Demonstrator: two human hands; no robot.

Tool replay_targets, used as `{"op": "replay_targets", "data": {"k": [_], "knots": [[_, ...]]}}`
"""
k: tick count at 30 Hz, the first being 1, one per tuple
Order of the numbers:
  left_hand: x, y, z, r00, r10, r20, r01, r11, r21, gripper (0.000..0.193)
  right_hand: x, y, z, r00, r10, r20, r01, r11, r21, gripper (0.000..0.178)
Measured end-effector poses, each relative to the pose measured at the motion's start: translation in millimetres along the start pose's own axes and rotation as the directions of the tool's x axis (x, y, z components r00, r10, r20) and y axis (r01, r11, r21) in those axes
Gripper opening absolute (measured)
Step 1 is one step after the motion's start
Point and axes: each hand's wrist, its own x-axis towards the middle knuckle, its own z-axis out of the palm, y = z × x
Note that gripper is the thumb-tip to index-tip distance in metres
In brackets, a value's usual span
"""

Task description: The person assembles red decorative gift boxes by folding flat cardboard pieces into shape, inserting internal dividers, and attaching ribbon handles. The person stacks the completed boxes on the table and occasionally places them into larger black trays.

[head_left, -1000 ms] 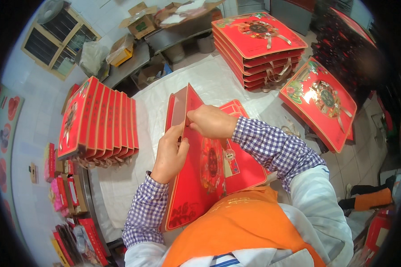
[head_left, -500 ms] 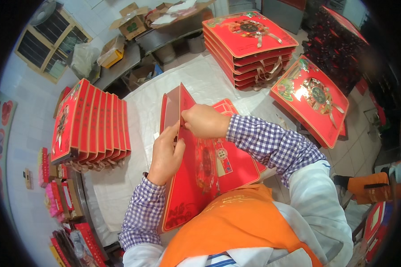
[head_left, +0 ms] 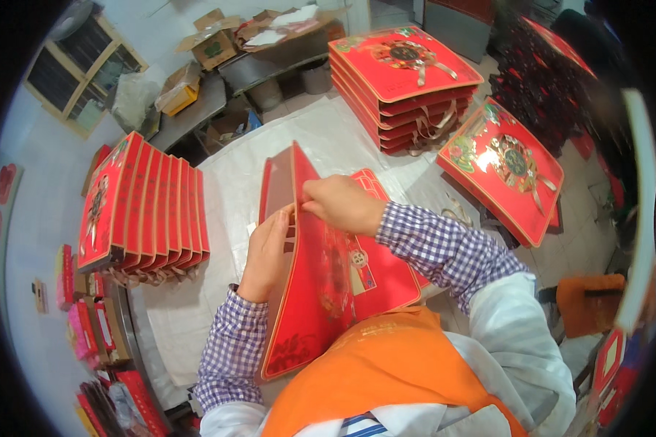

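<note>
Gripping a glossy red box (flat-sided)

Right grip curls near left grip.

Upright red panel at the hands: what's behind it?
Past the upper left edge of the red panel, a brownish surface and the left hand show. Whatever lies farther behind is covered by the panel.
</note>
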Motion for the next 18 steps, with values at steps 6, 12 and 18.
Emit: {"op": "replay_targets", "data": {"k": [6, 12, 18], "knots": [[29, -34, -12, 0.989, 0.114, -0.092, -0.100, 0.984, 0.147, 0.026, -1, 3, 14, 0.997, -0.052, -0.056, 0.057, 0.994, 0.093, 0.020], [38, -48, -9, 0.972, 0.132, -0.193, -0.116, 0.989, 0.096, 0.015, 3, -10, 14, 1.000, -0.010, -0.005, 0.010, 0.999, 0.035, 0.016], [45, -64, -11, 0.957, 0.161, -0.242, -0.116, 0.975, 0.188, 0.014, 4, -14, 8, 0.983, -0.085, -0.162, 0.118, 0.972, 0.205, 0.020]]}}
